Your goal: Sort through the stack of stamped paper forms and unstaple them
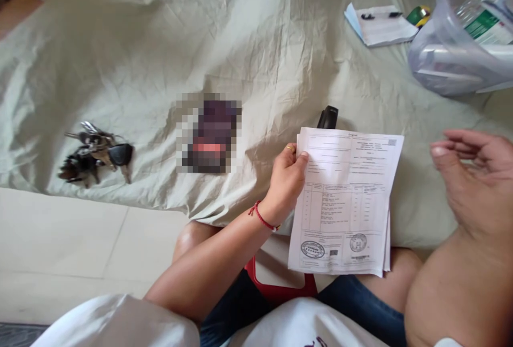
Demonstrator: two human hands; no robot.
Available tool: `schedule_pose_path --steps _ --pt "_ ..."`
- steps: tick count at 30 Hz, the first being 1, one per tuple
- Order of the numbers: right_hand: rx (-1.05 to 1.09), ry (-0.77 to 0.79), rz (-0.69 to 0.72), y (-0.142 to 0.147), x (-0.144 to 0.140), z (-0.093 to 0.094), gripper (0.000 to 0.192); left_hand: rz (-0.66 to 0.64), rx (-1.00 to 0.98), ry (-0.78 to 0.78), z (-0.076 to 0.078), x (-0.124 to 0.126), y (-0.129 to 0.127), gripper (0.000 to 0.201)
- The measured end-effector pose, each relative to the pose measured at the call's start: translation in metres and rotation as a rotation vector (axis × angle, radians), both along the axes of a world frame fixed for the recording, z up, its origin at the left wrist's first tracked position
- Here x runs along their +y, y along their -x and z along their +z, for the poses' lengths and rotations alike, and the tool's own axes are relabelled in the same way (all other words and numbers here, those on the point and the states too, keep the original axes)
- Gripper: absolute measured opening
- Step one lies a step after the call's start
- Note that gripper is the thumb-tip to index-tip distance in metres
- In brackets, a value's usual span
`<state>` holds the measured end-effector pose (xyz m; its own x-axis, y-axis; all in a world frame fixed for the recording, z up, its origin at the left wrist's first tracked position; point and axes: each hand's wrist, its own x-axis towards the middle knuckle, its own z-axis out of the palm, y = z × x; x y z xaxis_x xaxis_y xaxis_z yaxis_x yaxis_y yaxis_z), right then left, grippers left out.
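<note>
The left hand [286, 178] pinches a thin stack of white printed paper sheets [347, 202] by its edge. The right hand [473, 181] hovers open, holding nothing. Gripped so lightly, the loose sheets could fan apart and slip.

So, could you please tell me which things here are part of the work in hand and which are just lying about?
In hand:
left hand gripping the stapled papers
right hand open beside them
black stapler just behind the papers

Lying about:
bunch of keys
notepad with pen
plastic bag
bedsheet
</note>
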<state>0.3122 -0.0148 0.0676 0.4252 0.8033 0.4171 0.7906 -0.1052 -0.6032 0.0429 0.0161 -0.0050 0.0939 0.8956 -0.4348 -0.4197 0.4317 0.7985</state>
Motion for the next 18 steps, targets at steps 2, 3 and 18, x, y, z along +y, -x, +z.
schedule_pose_path --steps 2,3,18 --pt "-0.1 0.033 0.201 0.022 0.01 0.016 0.037 0.006 0.008 -0.001 0.001 0.0 0.0 0.008" --pt "-0.165 0.049 0.325 0.034 0.017 0.02 0.034 0.011 0.006 -0.001 0.002 -0.001 -0.001 0.008" --pt "-0.375 0.183 0.585 0.075 0.036 -0.039 0.036 0.017 -0.064 0.024 0.006 -0.006 -0.008 0.01"
